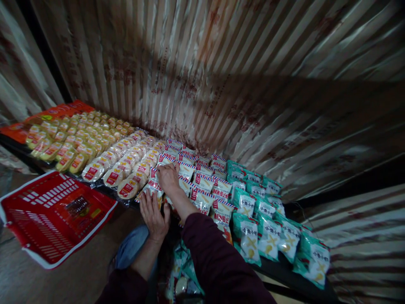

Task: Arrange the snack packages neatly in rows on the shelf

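Dim light falls on pleated, striped sheeting [221, 63] behind a dark shelf [281, 272]; brownish floor [82, 278] below.

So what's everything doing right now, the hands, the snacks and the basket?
Striped bags: in rows, look closed.
Teal bags: in rows, look closed.
Round white packs: wrapped, in rows.
Yellow packs: wrapped, in rows.
Orange packaging: lying flat.
Red basket: a packet inside.
Left hand: open, on a front striped bag.
Right hand: curled, on bags farther back.
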{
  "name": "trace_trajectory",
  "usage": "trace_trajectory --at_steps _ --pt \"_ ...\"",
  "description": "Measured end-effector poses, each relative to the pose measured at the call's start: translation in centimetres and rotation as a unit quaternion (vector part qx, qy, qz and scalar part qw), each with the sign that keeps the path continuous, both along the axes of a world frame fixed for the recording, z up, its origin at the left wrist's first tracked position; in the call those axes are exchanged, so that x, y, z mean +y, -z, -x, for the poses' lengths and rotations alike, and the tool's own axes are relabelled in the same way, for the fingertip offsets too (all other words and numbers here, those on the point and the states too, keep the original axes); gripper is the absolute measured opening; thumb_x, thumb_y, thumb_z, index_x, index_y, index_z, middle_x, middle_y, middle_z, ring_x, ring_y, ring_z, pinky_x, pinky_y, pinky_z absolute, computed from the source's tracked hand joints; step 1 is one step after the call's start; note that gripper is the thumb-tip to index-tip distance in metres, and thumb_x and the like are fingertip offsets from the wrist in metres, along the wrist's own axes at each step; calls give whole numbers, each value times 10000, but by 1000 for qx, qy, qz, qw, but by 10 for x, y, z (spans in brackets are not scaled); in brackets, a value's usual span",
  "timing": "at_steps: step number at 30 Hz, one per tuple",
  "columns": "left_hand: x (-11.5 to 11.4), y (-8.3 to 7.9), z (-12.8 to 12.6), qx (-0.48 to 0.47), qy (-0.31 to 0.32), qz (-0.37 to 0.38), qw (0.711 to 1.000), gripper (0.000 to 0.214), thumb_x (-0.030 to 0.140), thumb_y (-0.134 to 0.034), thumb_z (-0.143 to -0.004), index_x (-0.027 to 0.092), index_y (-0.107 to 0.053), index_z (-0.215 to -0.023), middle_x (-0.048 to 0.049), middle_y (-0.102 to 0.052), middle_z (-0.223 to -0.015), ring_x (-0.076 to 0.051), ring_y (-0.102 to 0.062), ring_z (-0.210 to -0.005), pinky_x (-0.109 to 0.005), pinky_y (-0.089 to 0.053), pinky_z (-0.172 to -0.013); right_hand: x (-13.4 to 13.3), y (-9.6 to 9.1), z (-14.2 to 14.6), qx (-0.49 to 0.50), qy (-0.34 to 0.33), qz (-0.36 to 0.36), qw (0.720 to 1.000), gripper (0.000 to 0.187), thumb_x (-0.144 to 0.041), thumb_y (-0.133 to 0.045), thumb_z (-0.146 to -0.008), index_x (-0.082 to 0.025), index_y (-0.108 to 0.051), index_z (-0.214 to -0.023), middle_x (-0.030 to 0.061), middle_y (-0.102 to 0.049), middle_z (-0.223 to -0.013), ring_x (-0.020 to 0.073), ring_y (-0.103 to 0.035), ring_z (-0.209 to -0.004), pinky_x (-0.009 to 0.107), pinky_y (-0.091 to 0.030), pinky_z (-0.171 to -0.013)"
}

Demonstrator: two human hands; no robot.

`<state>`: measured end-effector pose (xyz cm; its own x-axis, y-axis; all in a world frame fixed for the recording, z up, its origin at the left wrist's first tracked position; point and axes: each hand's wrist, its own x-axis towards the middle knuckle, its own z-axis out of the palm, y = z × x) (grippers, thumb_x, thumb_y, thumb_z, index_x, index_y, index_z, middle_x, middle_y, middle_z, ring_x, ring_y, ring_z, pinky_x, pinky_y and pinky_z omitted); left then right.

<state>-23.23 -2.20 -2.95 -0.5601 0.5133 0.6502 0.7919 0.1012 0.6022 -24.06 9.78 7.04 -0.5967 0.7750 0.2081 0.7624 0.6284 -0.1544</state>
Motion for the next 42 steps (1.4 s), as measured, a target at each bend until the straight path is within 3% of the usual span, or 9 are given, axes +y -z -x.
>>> trace_trajectory --at_steps 6,9,17,22,27,32,35,38,42 --pt "3 1 2 19 -14 6 1000 582 257 -466 -943 146 -281 -1483 -184 -295 -1515 -307 -196 -1432 -537 -205 -1128 2 2 -2 19 1 1 1000 238 -177 -457 -921 -199 -694 -938 71 -703 -907 220 -550 -1025 490 -143 -1094" --pt "5 2 2 15 -19 10 1000 576 243 -463 -944 182 -282 -1487 -155 -286 -1524 -302 -191 -1434 -539 -192 -1133 -5 -1 -9 65 -10 -16 998 224 -228 -486 -922 -197 -682 -1027 75 -685 -1075 222 -512 -1142 454 -170 -1117" --pt "5 1 3 14 -5 11 1000 572 241 -431 -957 223 -244 -1498 -126 -230 -1547 -306 -192 -1433 -559 -199 -1122 -65 -4 -66 155 96 -119 976 370 -246 -423 -942 -157 -584 -1263 119 -364 -1503 278 -133 -1450 526 -180 -1140" --pt "4 0 3 34 -10 -4 999 571 251 -459 -953 244 -266 -1490 -113 -224 -1550 -311 -169 -1438 -566 -181 -1125 -105 15 -109 138 141 -179 964 419 -267 -423 -939 -165 -516 -1335 120 -186 -1575 338 -60 -1456 585 -248 -1093" --pt "2 -1 2 45 3 -12 999 546 224 -480 -937 257 -339 -1463 -93 -210 -1558 -317 -148 -1442 -577 -176 -1124 -127 43 -134 124 193 -169 959 456 -273 -446 -932 -180 -463 -1378 127 -25 -1598 386 -39 -1447 637 -264 -1058" --pt "0 -4 0 42 23 5 999 497 303 -536 -905 235 -466 -1393 -89 -207 -1562 -344 -139 -1439 -586 -174 -1124 -128 48 -133 127 193 -161 959 455 -265 -452 -927 -180 -464 -1374 139 -91 -1587 392 -35 -1443 670 -263 -1041" --pt "0 0 0 42 23 13 999 498 354 -549 -896 221 -494 -1372 -97 -191 -1567 -349 -137 -1439 -584 -173 -1126 -129 38 -121 146 148 -148 967 404 -233 -450 -921 -174 -531 -1313 144 -249 -1541 360 -120 -1436 631 -288 -1062" --pt "2 9 4 47 14 23 999 432 339 -501 -934 253 -514 -1356 -85 -207 -1564 -317 -127 -1446 -558 -172 -1134 -137 33 -104 164 86 -97 978 367 -227 -422 -926 -177 -586 -1251 146 -431 -1433 283 -386 -1328 505 -405 -1042" --pt "4 19 6 37 12 41 998 396 337 -488 -950 316 -520 -1344 -54 -226 -1562 -294 -122 -1451 -543 -180 -1138 -147 44 -88 168 127 -44 976 440 -262 -402 -926 -112 -538 -1316 218 -429 -1424 296 -525 -1222 444 -517 -929"
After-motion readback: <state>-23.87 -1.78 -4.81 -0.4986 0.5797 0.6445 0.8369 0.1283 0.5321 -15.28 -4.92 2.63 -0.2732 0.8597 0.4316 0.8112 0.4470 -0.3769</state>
